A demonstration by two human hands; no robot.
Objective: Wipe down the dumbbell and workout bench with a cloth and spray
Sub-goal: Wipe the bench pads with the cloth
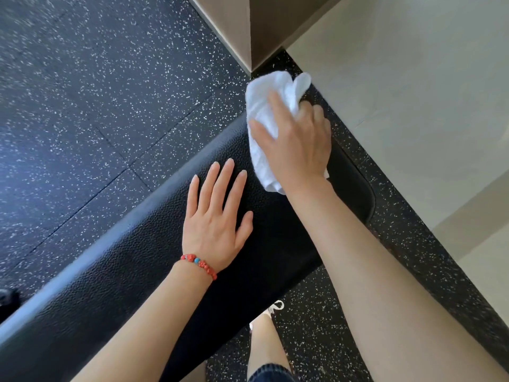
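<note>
Clutching the white cloth (271, 125), her right hand (296, 144) presses the bench (132, 274) toward one o'clock; left hand (216, 216) lies flat, fingers spread.

This is a gym, no question: black rubber floor tiles (96, 92) flecked with white run everywhere underfoot, seams showing between them. A padded workout bench (110, 285) in pebbled black vinyl cuts across the middle, and plain beige walls (413, 78) close the far right.

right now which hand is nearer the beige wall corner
Right. The right hand presses the white cloth on the bench end just below the wall corner; the left hand lies flat farther back along the bench pad.
</note>
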